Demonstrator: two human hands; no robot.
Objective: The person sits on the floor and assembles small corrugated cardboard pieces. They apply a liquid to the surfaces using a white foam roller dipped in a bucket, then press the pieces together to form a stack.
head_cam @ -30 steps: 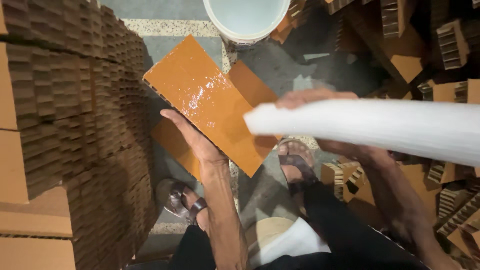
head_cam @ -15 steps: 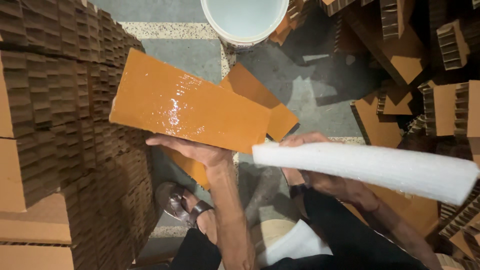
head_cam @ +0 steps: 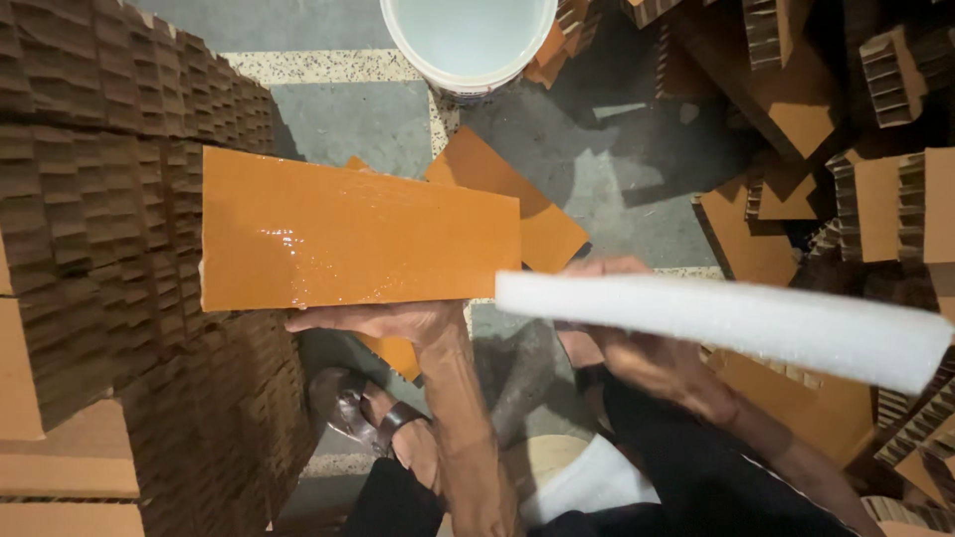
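My left hand [head_cam: 383,320] holds a long orange-brown cardboard sheet [head_cam: 358,242] by its near edge; the sheet lies nearly level, its top wet and glossy. My right hand [head_cam: 622,343] grips a long white foam strip [head_cam: 726,316] that stretches off to the right, its left end close to the sheet's right corner. Both hands are above the grey floor, in front of my sandalled feet [head_cam: 363,413].
Stacks of corrugated cardboard pieces [head_cam: 109,249] rise like a wall on the left. A white bucket [head_cam: 468,45] of pale liquid stands at the top. More orange sheets [head_cam: 517,204] lie on the floor; cardboard piles [head_cam: 856,189] crowd the right.
The wet sheet has swung from a diagonal tilt to nearly level and moved left toward the stacks. The foam strip has dropped lower and shifted right.
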